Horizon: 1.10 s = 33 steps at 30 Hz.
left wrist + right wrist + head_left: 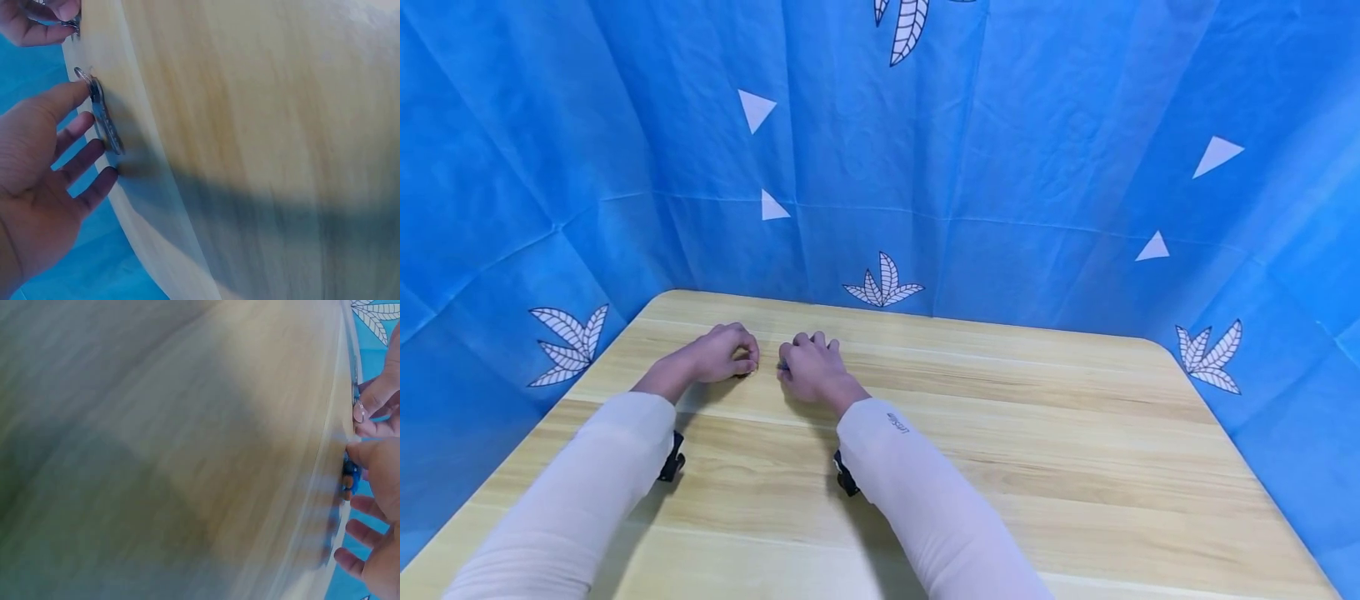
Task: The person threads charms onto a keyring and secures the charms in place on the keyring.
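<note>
Near the far left of the table, my left hand (722,354) pinches a ringed metal piece, like a key on a ring (106,125). In the left wrist view the ring is at the thumb tip, the slim body points down the wood, and the other fingers are spread. A short gap to its right, my right hand (811,367) holds a small blue-and-brown piece, like a keychain (350,478), between thumb and forefinger. Silvery metal bits (74,25) show under the right fingers. In the head view both things are mostly hidden by the hands.
The light wooden table (1000,467) has rounded far corners. A blue curtain (1037,125) with white triangles and leaf prints stands close behind it and along both sides. Dark wrist devices (672,458) hang under the white sleeves (940,500).
</note>
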Available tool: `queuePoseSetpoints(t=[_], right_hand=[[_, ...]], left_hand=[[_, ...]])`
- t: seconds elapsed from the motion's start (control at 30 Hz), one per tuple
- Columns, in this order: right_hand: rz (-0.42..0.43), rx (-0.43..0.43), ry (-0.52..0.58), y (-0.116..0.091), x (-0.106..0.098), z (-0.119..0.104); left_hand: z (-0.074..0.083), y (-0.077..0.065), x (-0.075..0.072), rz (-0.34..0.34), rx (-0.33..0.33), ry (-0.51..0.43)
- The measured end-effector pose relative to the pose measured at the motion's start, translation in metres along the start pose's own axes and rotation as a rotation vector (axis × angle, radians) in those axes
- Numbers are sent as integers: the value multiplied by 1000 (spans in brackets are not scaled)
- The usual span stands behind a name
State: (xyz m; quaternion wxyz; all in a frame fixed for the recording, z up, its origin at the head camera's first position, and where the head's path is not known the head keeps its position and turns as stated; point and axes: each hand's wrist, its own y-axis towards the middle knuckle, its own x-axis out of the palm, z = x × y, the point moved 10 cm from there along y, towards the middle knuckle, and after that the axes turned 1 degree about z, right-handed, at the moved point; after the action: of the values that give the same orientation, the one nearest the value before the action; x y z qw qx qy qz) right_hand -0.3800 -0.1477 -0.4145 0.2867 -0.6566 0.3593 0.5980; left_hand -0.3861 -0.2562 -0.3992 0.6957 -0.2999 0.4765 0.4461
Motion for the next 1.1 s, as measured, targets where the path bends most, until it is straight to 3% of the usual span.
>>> queuePoseSetpoints(t=[0.37,0.67,0.87,1.1], right_hand=[[7,-26,-3,5,-2,-1],[-5,-72,-136,9,-6,-8],[-79,-106,-272,10,2,-13],[-113,-106,-261,6,7,-8]], left_hand=[[-6,-3,4,-33,-91,-29],[-5,-5,1,-14,-85,-83],[-5,-4,9,-72,-83,-184],[-5,-6,9,-77,-98,-245]])
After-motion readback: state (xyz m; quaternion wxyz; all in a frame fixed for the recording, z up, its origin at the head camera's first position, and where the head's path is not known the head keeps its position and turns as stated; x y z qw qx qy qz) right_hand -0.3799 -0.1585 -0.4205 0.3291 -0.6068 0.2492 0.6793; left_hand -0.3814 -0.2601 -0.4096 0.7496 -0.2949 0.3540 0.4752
